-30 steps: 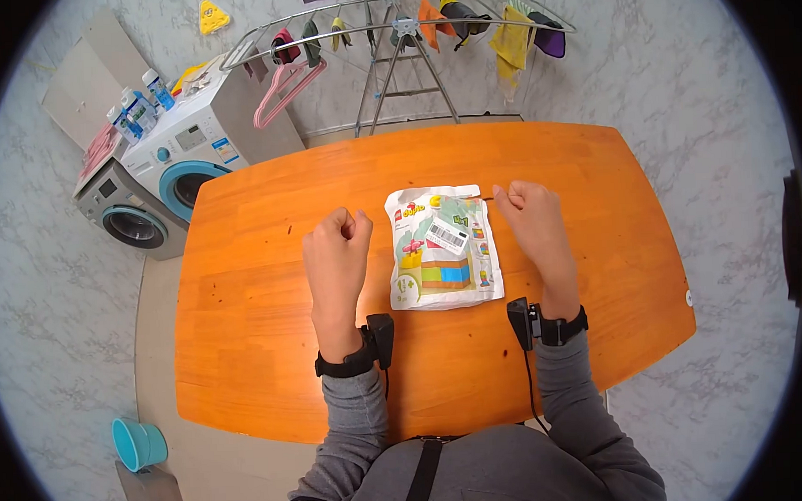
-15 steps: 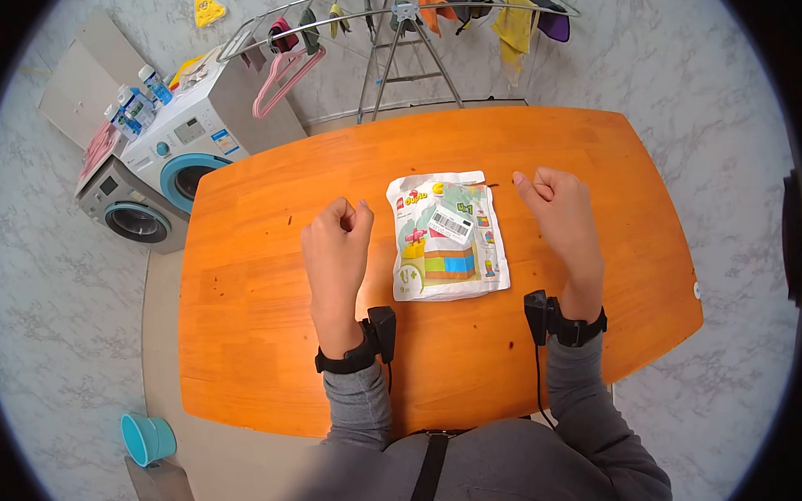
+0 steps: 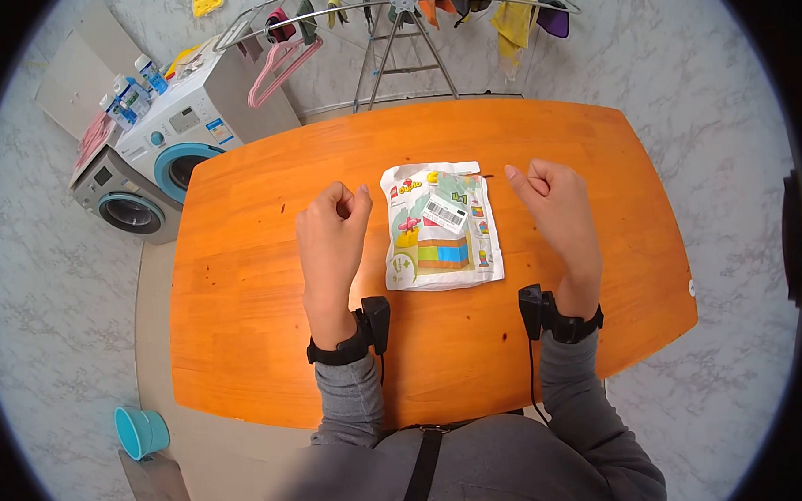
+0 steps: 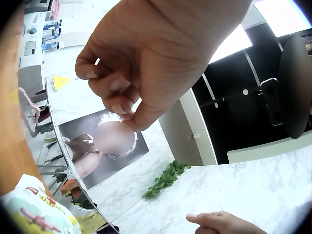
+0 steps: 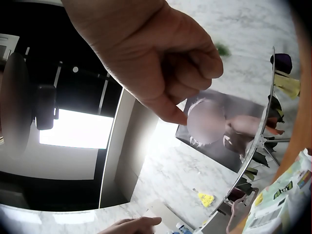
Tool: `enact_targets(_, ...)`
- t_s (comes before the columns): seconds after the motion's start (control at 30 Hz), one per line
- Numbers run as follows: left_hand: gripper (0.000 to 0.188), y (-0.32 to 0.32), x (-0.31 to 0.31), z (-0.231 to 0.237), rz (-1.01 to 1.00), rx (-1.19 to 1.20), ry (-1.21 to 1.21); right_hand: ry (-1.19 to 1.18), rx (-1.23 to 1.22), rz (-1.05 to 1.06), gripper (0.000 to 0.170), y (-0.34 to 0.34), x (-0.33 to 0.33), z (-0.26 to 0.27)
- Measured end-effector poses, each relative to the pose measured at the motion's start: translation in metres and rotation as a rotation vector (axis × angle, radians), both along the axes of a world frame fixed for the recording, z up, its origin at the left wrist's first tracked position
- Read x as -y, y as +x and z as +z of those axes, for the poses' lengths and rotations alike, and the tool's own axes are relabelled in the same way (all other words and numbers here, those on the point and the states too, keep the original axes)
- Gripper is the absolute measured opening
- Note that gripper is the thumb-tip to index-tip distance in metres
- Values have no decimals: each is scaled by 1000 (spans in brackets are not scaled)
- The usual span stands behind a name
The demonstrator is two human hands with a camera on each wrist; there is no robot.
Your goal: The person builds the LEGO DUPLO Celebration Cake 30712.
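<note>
A white Duplo toy-brick bag lies flat on the orange wooden table, with a barcode sticker across its printed front. To its left my left hand is held up with fingers curled and thumb beside them, apart from the bag. The left wrist view shows nothing within those curled fingers. On the bag's other side is my right hand, its fingers folded in and its thumb pointing toward the bag. In the right wrist view that hand holds nothing either.
Behind the table stands a metal drying rack with small cloths and pink hangers. Two washing machines are at the back left, with bottles on top. A turquoise bucket sits at the lower left. Each wrist wears a strapped black camera.
My right hand has moved a little to the right, away from the bag. My left hand keeps nearly the same pose. The bag lies as before, while the head view has shifted slightly.
</note>
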State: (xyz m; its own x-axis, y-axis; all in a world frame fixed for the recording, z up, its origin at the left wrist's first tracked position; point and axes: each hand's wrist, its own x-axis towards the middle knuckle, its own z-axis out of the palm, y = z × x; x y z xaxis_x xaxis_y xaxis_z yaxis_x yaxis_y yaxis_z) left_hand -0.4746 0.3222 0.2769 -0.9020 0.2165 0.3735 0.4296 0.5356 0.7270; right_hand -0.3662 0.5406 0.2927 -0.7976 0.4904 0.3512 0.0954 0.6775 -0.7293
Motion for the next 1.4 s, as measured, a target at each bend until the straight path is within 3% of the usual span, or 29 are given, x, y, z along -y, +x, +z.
enact_targets(1.4,42,6,6,7,-55,113,65,-26,-38,35,47,15,8,13)
